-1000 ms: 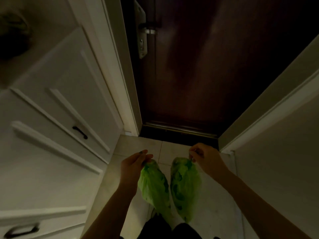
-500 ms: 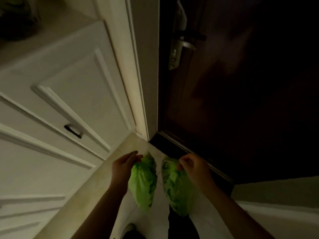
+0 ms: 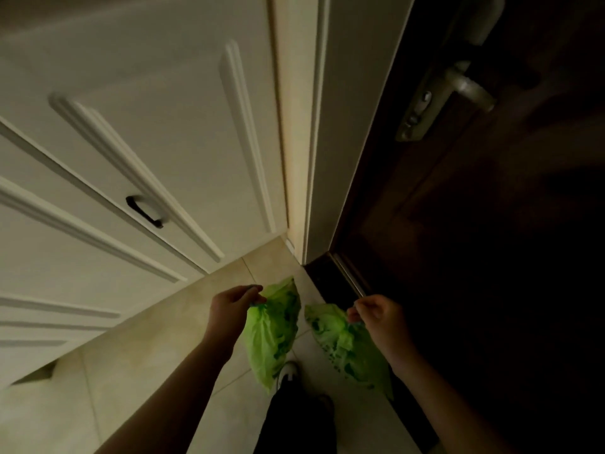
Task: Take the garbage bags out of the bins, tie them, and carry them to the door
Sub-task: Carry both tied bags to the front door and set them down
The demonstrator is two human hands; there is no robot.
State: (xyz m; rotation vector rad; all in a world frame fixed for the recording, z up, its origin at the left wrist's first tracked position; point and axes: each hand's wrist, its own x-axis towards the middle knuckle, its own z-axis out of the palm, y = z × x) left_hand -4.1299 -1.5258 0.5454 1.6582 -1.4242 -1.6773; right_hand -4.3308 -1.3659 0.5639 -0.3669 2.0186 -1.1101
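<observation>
Left hand (image 3: 234,309) pinches crinkled green plastic garbage bag (image 3: 273,335); right hand (image 3: 376,317) pinches its twin (image 3: 347,348). Dark wooden door (image 3: 474,224) just beyond right hand; only setting down left.

Two crumpled, translucent green garbage bags hung side by side, slightly apart, above the tiled floor: the left bag (image 3: 273,332) and the right bag (image 3: 348,348), just before the dark door (image 3: 474,240).
</observation>
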